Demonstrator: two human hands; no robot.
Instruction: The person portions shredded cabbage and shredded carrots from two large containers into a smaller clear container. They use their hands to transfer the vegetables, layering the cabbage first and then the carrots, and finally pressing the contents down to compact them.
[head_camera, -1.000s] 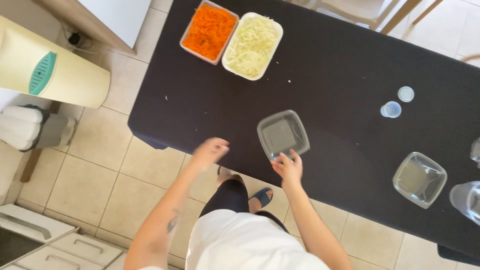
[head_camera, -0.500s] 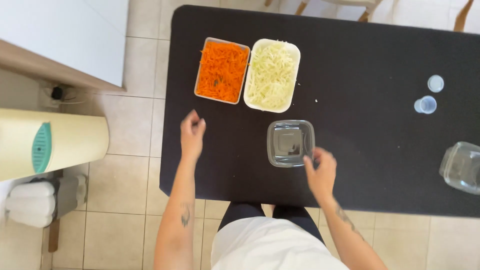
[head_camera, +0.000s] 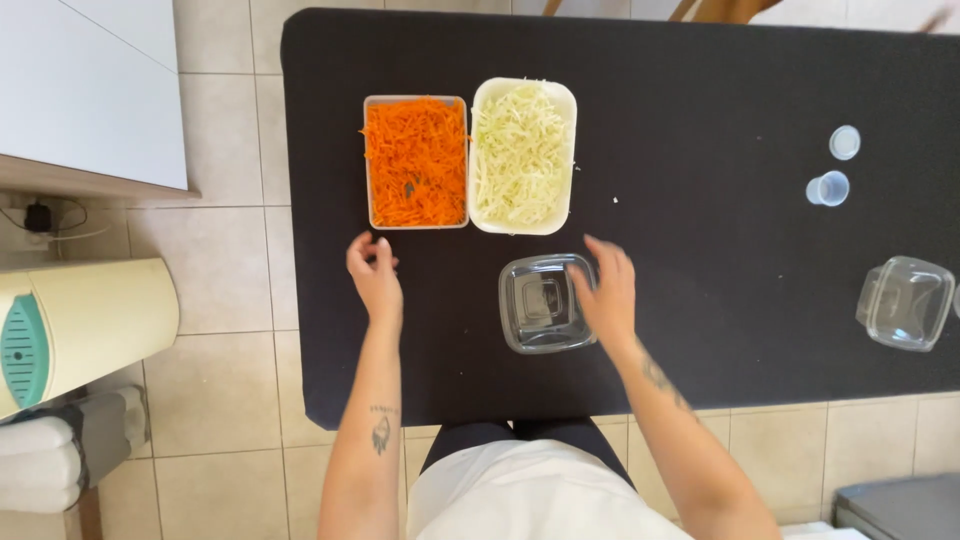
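A clear square plastic container (head_camera: 540, 303) sits empty on the black table (head_camera: 700, 100) in front of me. My right hand (head_camera: 606, 290) rests on its right rim, fingers spread. My left hand (head_camera: 374, 277) hovers over the table to the left, fingers loosely curled, holding nothing, just below a tray of grated carrot (head_camera: 415, 160). Beside that tray, to the right, stands a white tray of shredded cabbage (head_camera: 522, 154).
A second clear container (head_camera: 904, 302) lies near the table's right edge. A small clear cup (head_camera: 828, 188) and a round lid (head_camera: 844, 142) sit at the upper right. A cream bin (head_camera: 80, 325) and a white cabinet (head_camera: 90, 90) stand on the tiled floor at left.
The view has shifted so both trays lie ahead. My right hand moved up onto the clear container's right rim. My left hand stayed left of it, below the carrot tray.
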